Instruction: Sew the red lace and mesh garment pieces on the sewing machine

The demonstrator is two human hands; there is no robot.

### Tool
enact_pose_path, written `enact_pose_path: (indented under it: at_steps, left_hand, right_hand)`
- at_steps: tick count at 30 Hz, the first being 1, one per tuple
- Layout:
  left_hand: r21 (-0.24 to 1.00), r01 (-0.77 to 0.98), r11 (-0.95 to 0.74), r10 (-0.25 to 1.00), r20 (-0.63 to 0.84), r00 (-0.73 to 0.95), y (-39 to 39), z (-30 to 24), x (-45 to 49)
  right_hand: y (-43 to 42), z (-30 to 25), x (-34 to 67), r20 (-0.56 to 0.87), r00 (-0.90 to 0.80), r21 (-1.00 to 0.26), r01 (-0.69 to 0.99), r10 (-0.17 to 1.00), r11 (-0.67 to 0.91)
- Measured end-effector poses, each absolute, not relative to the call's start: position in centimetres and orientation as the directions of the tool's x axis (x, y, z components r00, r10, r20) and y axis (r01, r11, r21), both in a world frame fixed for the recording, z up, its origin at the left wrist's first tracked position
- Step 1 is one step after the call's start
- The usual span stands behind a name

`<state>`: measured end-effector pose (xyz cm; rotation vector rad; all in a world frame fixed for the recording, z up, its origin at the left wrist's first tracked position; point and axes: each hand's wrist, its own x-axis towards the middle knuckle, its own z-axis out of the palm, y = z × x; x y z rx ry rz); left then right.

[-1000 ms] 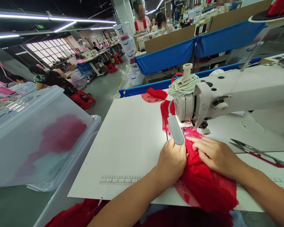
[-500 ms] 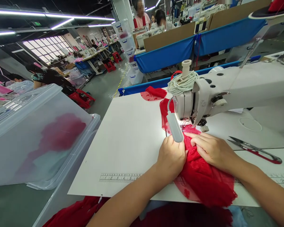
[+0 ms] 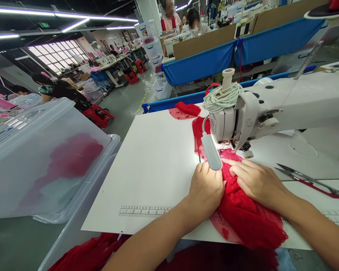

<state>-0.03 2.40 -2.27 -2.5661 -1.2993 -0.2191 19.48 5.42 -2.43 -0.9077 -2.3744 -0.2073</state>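
Observation:
Red lace fabric (image 3: 243, 214) lies bunched under the needle area of a white sewing machine (image 3: 228, 124) and spreads down over the table's front edge. My left hand (image 3: 206, 186) is closed on the fabric's left edge, just below a grey lamp (image 3: 211, 150) that hides some fingertips. On the right side of the same fabric rests my right hand (image 3: 255, 180), its fingers stretched toward the needle and lying on the lace. The presser foot is mostly hidden by the lamp and machine head. Thread snips (image 3: 310, 180) with a red handle lie right of my right hand.
The white tabletop (image 3: 149, 158) carries a printed ruler (image 3: 144, 211) along its front. Sheer red pieces (image 3: 185, 111) lie behind the needle. At left stands a translucent plastic bin (image 3: 25, 169). More red cloth (image 3: 87, 252) hangs below the table. Other people sit at machines farther off.
The camera view has shifted slightly, so the machine, snips and hands appear a little farther right. Both hands keep nearly the same places on the fabric.

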Motion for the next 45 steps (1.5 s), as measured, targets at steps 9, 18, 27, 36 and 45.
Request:
enact_pose_path:
  at_steps: [9, 18, 27, 36, 45]
  left_hand:
    - [-0.161, 0.815, -0.557, 0.779, 0.239, 0.58, 2.5, -1.9, 0.2]
    - [-0.162, 0.812, -0.561, 0.779, 0.229, 0.584, 2.4, -1.6, 0.3]
    - [-0.153, 0.822, -0.548, 0.794, 0.212, 0.569, 2.5, -1.3, 0.2]
    - [-0.09, 0.842, -0.532, 0.801, 0.271, 0.534, 2.4, -1.4, 0.6]
    - [-0.197, 0.842, -0.502, 0.737, 0.414, 0.535, 2.4, -1.8, 0.5]
  right_hand:
    - [5.8, -3.2, 20.2, 0.467, -0.643, -0.08, 0.654, 0.608, 0.753]
    - [5.5, -3.2, 20.1, 0.502, -0.628, -0.067, 0.657, 0.594, 0.751]
    - [5.6, -2.6, 19.7, 0.487, -0.608, -0.074, 0.687, 0.627, 0.723]
    - [5.8, -3.4, 19.7, 0.535, -0.607, -0.051, 0.671, 0.587, 0.74]
    - [7.0, -7.6, 20.7, 0.66, -0.539, -0.064, 0.653, 0.523, 0.754]
